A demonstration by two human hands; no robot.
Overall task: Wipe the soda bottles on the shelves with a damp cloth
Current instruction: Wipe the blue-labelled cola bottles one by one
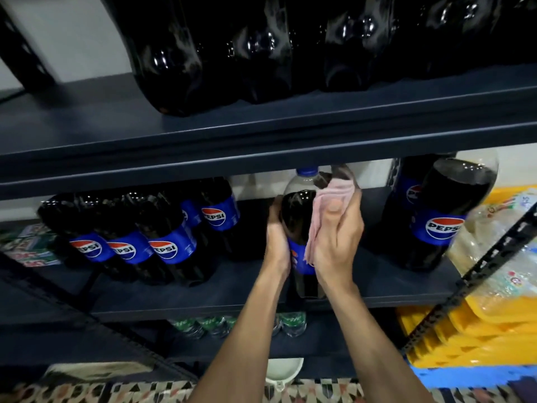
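Both forearms enter from the bottom centre of the frame and converge on one soda bottle (299, 210), which stands upright at the centre of the frame on the middle shelf (232, 295). My left hand (276, 242) grips the bottle's left flank, with the fingers wrapped round behind it. My right hand (337, 242) is closed on the pink cloth (328, 193), thumb on top, and presses it against the bottle's right shoulder, just below the blue cap (306, 171). The lower folds of the cloth hang over the blue label.

Step in hand, as I judge it: wiping this one bottle, upper body section. The base is at the front edge of the shelf. I cannot tell whether it rests there or is slightly lifted.

Other bottles in view:
- a row of labelled bottles (168, 245) at centre left, same shelf;
- two larger bottles (441, 222) at centre right, same shelf;
- dark bottles (174, 53) on the upper shelf (203, 126), across the top of the frame.

Nothing visible shows which of these are already wiped.

The next move calls for a firm left-hand grip, so the bottle neither turns nor tips under cloth pressure. The cloth should travel down over the label to the base. The bottle should then be rotated to expose its far side. The upper shelf is close above the cap, so any lift must be small.
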